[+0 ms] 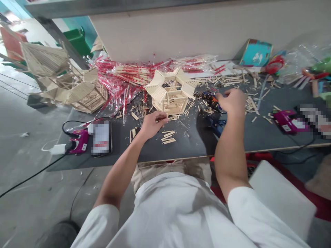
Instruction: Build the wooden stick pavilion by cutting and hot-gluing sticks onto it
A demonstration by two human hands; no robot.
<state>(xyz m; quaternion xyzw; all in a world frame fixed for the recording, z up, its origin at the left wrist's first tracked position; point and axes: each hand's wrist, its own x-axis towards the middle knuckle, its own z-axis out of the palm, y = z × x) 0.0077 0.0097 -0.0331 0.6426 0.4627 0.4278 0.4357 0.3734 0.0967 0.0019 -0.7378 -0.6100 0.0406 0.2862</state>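
At the far left, on the floor side of the table, a heap of large finished stick models (64, 82) leans together. Along the near part of the dark table (181, 153) lie a white charger (58, 149), a pink power strip (79, 141) and a phone (100, 137) with its screen blurred. Behind them, a spill of red-and-clear plastic wrap with loose sticks (124, 77) runs against the wall.

The left hand (153, 124) sits just in front of a six-sided stick model (172, 91), with its fingers (165, 119) pinched closed; whatever they hold is too small to tell. Just below that hand lies a small pile of short sticks (168, 136).

The model stands upright between the hands, an open frame of pale wooden sticks with flared roof panels, and loose pieces lie around its base.

To its right, the right hand (231, 103) is half curled over a dark tool with orange parts (210, 99), but I cannot tell whether it grips it. A blue tool (216, 124) lies below. Further right are a teal box (256, 52) and a second pink power strip (289, 121).
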